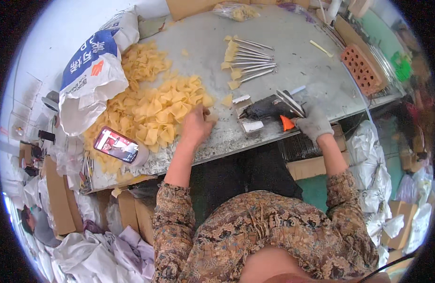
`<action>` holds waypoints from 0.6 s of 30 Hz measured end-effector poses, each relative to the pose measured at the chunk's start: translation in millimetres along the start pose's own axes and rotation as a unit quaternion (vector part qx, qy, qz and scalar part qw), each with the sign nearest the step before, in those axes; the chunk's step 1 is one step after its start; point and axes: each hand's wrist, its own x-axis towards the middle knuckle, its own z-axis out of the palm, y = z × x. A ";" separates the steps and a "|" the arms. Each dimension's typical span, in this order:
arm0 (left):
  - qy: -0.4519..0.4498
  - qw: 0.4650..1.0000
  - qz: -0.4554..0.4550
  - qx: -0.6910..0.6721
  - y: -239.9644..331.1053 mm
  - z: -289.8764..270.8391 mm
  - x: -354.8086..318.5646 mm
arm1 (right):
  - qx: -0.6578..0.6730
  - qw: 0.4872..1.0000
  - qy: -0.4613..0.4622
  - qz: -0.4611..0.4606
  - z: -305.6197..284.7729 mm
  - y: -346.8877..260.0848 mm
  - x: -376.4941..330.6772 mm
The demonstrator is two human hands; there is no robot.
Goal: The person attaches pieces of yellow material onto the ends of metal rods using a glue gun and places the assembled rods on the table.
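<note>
My bare left hand (197, 126) is at the right edge of a heap of thin, yellowish, curled pieces (168, 106). Its fingers are curled together, and whatever they may hold is hidden. My right hand (314, 125), in a grey glove, grips a few silver metal rods (290, 103) that slant up and left from it. Just left of this hand lies a black tool with an orange trigger (267, 107), apparently a glue gun, between small white blocks (252, 126). Farther back, several silver rods (255, 59) lie in a row, with yellow pieces at their left ends.
A phone (116, 145) leans on a support at the table's front left. Behind it, a white and blue sack (92, 80) lies open beside the heap. A perforated red brick (361, 69) and a pale yellow stick (321, 48) are at the right. Cardboard boxes (316, 165) stand below the table edge.
</note>
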 end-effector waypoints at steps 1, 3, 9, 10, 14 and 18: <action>-0.011 0.999 -0.026 -0.029 3.2 -0.1 -3.1 | 0.014 0.999 0.026 -0.019 5.4 8.2 2.3; -0.002 1.000 0.017 -0.018 2.9 -0.9 -9.1 | 0.030 0.998 0.045 -0.038 6.3 3.9 1.4; 0.051 0.967 0.027 -0.246 9.1 11.6 -30.4 | 0.033 0.999 0.043 0.003 8.6 -0.2 1.5; 0.008 0.880 -0.094 -0.466 18.4 14.4 -33.7 | 0.032 0.999 0.031 0.007 9.0 -0.6 -0.9; -0.011 0.711 -0.161 -0.685 27.8 27.3 -43.9 | -0.024 0.997 0.060 -0.031 -0.7 -23.9 -7.5; -0.041 0.753 -0.199 -0.626 32.8 29.6 -46.5 | -0.041 0.998 0.029 -0.049 3.7 -17.4 -5.8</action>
